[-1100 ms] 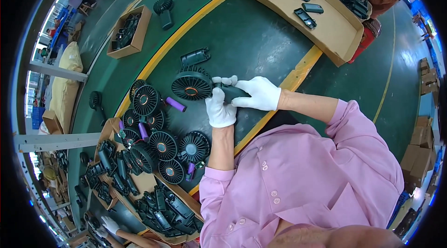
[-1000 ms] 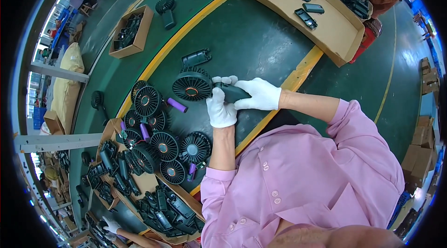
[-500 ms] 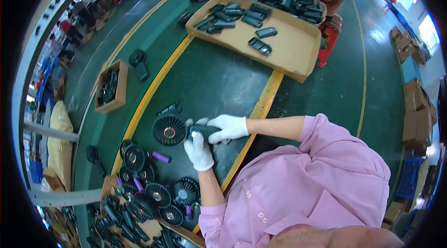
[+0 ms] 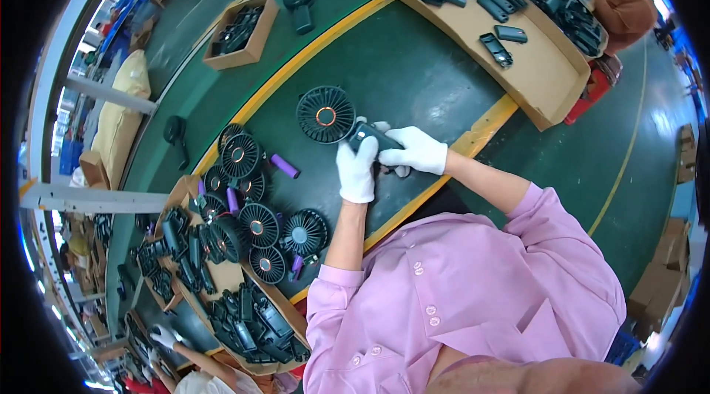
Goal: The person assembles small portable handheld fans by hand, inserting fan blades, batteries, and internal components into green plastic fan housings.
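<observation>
Just ahead of my body, a small handheld fan lies tilted over the green worktop, its round dark fan head (image 4: 325,114) pointing to the far left. Both of my white-gloved hands close on its dark green handle (image 4: 376,140). My left hand (image 4: 356,171) grips the near side with the thumb on top, close to the fan head. From the right, my right hand (image 4: 416,150) wraps the handle's other end. Some fingers of both hands are hidden beneath the handle. Left of my left hand lies a purple cylindrical battery (image 4: 285,165).
Several fan heads (image 4: 259,225) are heaped at the left beside a cardboard tray (image 4: 229,276) of dark casings. At the far right a larger cardboard tray (image 4: 543,83) holds handle shells. A small box (image 4: 265,38) and fans stand beyond the yellow line. A co-worker's gloved hand (image 4: 164,336) shows lower left.
My view has swung, so the scene sits farther right and higher at the far side. Both hands still grip the handle. A dark part beyond the fan head no longer shows.
</observation>
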`<state>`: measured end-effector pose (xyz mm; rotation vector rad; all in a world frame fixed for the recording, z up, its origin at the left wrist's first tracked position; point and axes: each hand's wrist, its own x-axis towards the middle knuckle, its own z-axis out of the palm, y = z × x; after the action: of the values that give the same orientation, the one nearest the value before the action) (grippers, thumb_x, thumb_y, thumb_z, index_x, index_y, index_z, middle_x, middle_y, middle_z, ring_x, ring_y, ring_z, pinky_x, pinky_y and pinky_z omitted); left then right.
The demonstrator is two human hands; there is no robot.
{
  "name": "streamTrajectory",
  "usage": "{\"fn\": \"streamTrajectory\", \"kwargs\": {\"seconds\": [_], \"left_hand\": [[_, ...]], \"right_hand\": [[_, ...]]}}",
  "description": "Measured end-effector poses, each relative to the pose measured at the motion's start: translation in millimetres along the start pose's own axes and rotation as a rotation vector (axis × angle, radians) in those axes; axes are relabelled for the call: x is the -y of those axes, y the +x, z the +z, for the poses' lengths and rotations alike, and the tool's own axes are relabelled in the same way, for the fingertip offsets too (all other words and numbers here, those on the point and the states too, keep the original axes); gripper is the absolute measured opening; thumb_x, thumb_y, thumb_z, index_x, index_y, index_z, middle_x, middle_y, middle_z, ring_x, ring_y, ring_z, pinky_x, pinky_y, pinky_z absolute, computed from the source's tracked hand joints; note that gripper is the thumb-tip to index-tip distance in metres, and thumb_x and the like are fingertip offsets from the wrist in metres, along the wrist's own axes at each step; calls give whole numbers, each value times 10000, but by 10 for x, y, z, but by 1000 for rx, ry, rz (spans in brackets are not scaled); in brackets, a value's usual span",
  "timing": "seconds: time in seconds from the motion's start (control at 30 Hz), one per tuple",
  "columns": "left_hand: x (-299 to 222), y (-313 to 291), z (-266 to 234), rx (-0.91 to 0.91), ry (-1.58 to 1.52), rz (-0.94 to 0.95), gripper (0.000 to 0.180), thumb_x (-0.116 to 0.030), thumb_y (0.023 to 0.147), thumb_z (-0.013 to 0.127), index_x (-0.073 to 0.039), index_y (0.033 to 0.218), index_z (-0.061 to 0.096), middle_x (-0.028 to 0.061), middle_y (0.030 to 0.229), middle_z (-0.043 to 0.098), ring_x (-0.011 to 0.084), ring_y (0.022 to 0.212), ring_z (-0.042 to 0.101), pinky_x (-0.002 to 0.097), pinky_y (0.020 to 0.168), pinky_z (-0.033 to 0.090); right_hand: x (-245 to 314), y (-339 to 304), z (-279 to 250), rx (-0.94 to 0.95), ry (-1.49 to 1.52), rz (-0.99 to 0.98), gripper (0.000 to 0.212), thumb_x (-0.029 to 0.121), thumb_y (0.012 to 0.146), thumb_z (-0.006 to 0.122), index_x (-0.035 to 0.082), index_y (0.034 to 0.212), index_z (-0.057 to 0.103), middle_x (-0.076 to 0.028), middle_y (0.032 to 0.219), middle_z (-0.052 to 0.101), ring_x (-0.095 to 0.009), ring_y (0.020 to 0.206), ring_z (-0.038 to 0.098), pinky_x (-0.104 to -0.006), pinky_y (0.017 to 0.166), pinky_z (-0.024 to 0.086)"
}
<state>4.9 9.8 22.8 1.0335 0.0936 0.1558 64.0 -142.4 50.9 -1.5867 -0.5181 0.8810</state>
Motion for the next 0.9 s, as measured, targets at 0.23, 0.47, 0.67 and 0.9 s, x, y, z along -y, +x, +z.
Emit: {"fn": "streamTrajectory", "kwargs": {"seconds": [0.23, 0.47, 0.67, 0.9], "left_hand": [[-36, -59, 41, -34, 47, -7, 382, -171, 895, 591, -11, 1207, 441, 173, 1099, 631, 201, 881, 637, 299, 730, 529], [9, 1, 45, -60, 120, 47, 352, -184, 901, 593, -9, 1178, 465, 184, 1094, 630, 227, 909, 636, 344, 804, 526], [-34, 54, 2, 160, -257, -38, 521, -429, 927, 574, -37, 1256, 479, 174, 1219, 576, 273, 1107, 553, 404, 980, 427], [15, -3, 91, 139, -495, -152, 559, -391, 853, 690, -52, 1254, 496, 126, 1206, 581, 264, 1124, 539, 403, 1017, 391]], "right_hand": [[-20, -24, 48, -1, 63, -10, 278, 290, 847, 629, 15, 882, 620, -35, 734, 632, -94, 521, 569, -226, 479, 464], [-83, -2, 12, -8, 43, -14, 294, 312, 853, 627, 19, 884, 618, -42, 739, 633, -93, 524, 569, -223, 478, 466], [-65, -40, -62, 40, 293, -37, 361, 357, 940, 497, 23, 1042, 585, -60, 741, 635, -90, 502, 517, -225, 462, 408], [-338, -124, -29, 357, 1043, 34, 532, 436, 1000, 392, -44, 1181, 531, -116, 681, 588, -122, 425, 412, -236, 416, 333]]}}
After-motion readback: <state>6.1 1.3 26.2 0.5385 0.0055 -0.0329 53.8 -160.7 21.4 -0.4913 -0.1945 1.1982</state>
